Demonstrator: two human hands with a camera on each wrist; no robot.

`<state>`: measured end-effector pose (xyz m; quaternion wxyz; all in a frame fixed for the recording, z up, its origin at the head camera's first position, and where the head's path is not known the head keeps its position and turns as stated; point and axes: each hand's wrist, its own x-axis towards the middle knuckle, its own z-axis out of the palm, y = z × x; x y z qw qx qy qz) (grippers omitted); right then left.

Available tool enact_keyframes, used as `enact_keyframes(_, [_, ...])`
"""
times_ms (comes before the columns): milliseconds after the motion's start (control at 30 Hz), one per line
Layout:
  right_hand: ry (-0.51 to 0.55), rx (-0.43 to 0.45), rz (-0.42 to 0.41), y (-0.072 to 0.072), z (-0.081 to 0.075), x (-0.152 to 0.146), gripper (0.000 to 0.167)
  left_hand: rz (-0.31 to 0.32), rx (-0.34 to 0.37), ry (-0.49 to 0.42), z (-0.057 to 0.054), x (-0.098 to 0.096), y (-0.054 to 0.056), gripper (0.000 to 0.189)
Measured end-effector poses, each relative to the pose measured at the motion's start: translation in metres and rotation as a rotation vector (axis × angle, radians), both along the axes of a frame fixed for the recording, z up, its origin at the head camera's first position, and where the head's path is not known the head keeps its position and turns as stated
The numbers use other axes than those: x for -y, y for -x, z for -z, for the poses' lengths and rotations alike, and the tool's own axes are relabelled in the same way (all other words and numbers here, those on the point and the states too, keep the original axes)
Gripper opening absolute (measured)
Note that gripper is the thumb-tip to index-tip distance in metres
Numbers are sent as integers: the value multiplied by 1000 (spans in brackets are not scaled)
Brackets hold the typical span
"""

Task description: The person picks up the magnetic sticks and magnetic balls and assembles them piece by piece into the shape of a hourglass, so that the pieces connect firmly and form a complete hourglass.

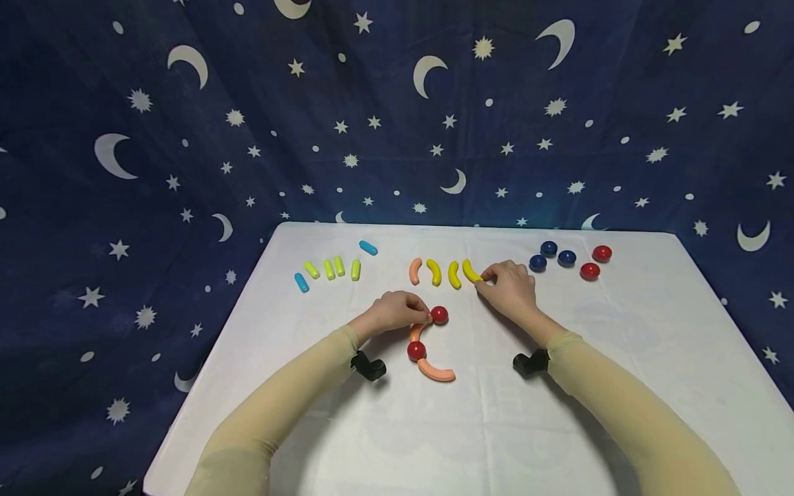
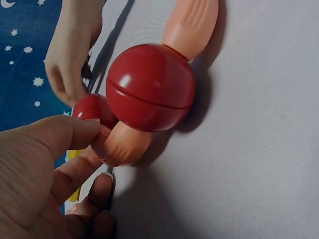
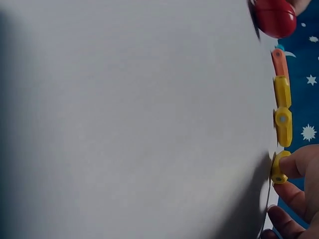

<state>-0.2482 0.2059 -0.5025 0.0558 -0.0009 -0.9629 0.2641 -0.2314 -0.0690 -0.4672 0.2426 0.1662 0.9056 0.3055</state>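
With thumb and fingertips, my left hand (image 1: pixel 397 311) pinches an orange curved rod (image 2: pixel 124 145). One red ball (image 1: pixel 439 315) sits at that rod's far end and another red ball (image 1: pixel 416 351) joins its near end. From the nearer ball a second orange curved rod (image 1: pixel 437 373) reaches out to the right, so the pieces form a chain on the table. Farther back, my right hand (image 1: pixel 510 291) pinches the near end of a yellow curved rod (image 1: pixel 470 269). In the right wrist view the thumb lies over this yellow rod (image 3: pixel 280 169).
Left of the held rod stand two more yellow curved rods (image 1: pixel 454 275) and an orange one (image 1: pixel 415 271). Several short green rods (image 1: pixel 338 266) and two blue rods (image 1: pixel 368 247) lie at back left. Dark blue balls (image 1: pixel 566 258) and red balls (image 1: pixel 590 271) sit at back right.
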Motion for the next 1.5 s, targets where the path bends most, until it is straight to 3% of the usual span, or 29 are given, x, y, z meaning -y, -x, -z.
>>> enact_keyframes(267, [-37,35,-72,-40,-6,-35,27,3,5,5,-3,0,-2,20])
enact_keyframes(400, [-30,33,-76,-49,-5,-44,32,-1,3,1,-2,0,-1,19])
enact_keyframes(567, [-3,20,-80,-45,0,-39,41,-3,4,-4,-1,0,-1,19])
enact_keyframes(933, [58,6,-83,-42,2,-35,30,3,0,-15,2,0,0,18])
enact_keyframes(1267, [64,-24,-57,-37,-1,-42,32,-2,4,-20,0,0,0,20])
enact_keyframes(1500, [14,-15,-45,-30,-1,-42,35,18,-37,-6,2,0,1,19])
